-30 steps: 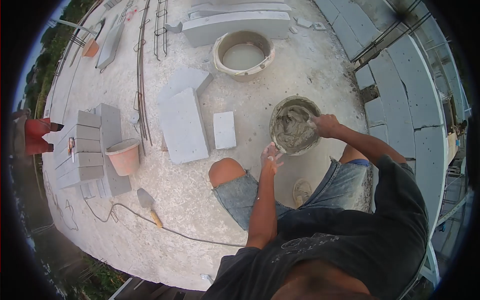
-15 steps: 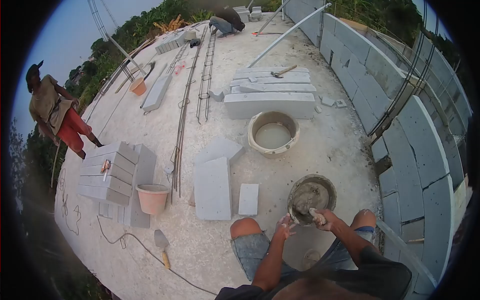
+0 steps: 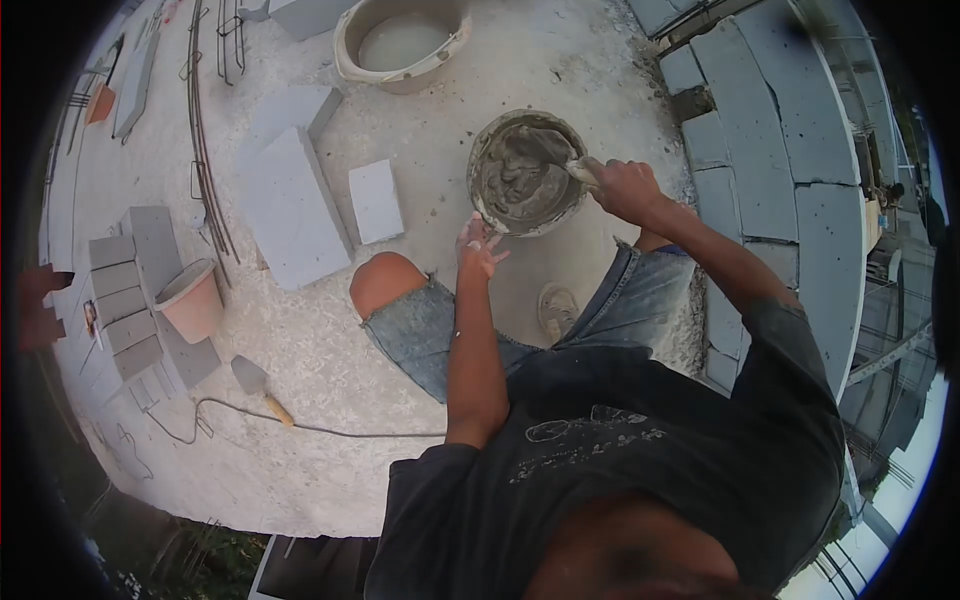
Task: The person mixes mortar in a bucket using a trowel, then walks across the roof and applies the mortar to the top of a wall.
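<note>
A round bucket (image 3: pixel 476 160) of wet grey mortar (image 3: pixel 520 185) stands on the floor in front of my knees. My right hand (image 3: pixel 622 188) is closed around the pale handle of a trowel (image 3: pixel 582 172) at the bucket's right side. The trowel's blade reaches into the mortar and is coated with it, so its outline is hard to make out. At the near left rim, my left hand (image 3: pixel 478 248) grips the bucket's edge, some fingers spread outward. White residue covers its fingers.
Pale blocks (image 3: pixel 376 202) lie left of the bucket, beside a larger slab (image 3: pixel 290 215). A wide tub (image 3: pixel 350 50) of cloudy liquid stands beyond. Further left are a pink bucket (image 3: pixel 192 300), stacked blocks (image 3: pixel 125 300), another trowel (image 3: pixel 250 375) and a cable (image 3: pixel 350 433). A block wall (image 3: pixel 740 130) runs along the right.
My view has tilted down, bringing my torso into sight. My right hand has moved to the bucket's right side, the trowel now across the mortar. My left hand stays at the rim.
</note>
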Motion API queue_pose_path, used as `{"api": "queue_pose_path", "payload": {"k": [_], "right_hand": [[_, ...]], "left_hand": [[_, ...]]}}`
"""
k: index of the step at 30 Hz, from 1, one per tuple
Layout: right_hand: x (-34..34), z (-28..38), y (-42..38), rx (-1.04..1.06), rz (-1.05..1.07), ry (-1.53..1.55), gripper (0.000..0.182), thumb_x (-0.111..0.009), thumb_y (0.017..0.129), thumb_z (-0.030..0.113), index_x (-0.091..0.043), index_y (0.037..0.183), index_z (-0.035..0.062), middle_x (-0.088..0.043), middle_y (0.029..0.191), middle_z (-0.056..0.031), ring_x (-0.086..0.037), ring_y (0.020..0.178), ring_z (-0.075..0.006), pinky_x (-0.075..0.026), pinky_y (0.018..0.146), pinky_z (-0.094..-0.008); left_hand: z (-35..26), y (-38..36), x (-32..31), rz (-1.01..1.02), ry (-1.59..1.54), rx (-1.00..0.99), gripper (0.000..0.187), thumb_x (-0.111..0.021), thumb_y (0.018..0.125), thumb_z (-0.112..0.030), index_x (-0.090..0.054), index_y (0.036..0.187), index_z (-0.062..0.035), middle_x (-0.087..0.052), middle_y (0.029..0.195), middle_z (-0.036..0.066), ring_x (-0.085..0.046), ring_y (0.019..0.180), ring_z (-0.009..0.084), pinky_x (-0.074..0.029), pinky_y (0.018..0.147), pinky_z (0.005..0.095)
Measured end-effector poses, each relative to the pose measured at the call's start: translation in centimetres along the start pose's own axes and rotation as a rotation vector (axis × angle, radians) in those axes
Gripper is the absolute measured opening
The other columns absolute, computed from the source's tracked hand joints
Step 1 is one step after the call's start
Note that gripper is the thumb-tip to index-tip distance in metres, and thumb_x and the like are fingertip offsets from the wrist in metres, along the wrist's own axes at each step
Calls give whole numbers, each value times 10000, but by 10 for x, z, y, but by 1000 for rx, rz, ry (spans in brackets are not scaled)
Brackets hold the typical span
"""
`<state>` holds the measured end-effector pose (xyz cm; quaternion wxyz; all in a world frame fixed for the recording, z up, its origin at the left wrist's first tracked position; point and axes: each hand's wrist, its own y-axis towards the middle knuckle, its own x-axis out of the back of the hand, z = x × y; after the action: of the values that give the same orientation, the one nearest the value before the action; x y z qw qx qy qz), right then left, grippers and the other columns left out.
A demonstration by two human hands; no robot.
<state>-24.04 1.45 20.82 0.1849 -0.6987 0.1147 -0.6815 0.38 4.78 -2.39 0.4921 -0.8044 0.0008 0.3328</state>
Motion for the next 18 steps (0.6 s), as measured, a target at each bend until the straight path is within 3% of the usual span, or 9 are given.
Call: {"api": "queue_pose_path", "payload": {"k": [4,7,10,13,18], "right_hand": [[-59,7,30,-1,15,96,514,-642,810,260,-500,1277,98,-670,864,-203,-672,829,-388,-521,735,-496],[-92,22,23,-149,2,372,557,-644,796,252,-473,1291,63,-660,913,-240,-666,873,-403,-512,763,-517],[-129,45,25,-197,-41,740,500,-635,830,253,-470,1247,30,-643,845,-203,-669,728,-335,-526,621,-467],[-124,82,13,-518,241,1476,376,-612,889,263,-470,1169,56,-567,729,-85,-565,523,-165,-445,396,-301],[-107,37,18,-600,566,2365,249,-572,944,250,-491,1081,59,-526,700,-28,-481,481,-48,-379,361,-186]], "left_hand": [[-11,-2,-7,-1,12,-3,667,-593,910,-514,-333,1408,-152,-331,1431,170,-283,1367,436,-216,1030,725],[-8,-5,-11,-13,14,11,640,-572,926,-504,-334,1407,-156,-327,1435,168,-282,1367,436,-216,1023,736],[-8,-3,-9,-24,23,11,610,-557,937,-497,-339,1402,-167,-338,1425,163,-293,1360,433,-218,1017,744],[-8,-11,-10,10,46,10,599,-557,937,-496,-343,1397,-179,-357,1410,156,-303,1354,428,-222,1013,745],[-6,-9,-9,-20,68,8,603,-573,926,-498,-350,1389,-182,-387,1386,149,-308,1354,424,-209,1016,742]]}}
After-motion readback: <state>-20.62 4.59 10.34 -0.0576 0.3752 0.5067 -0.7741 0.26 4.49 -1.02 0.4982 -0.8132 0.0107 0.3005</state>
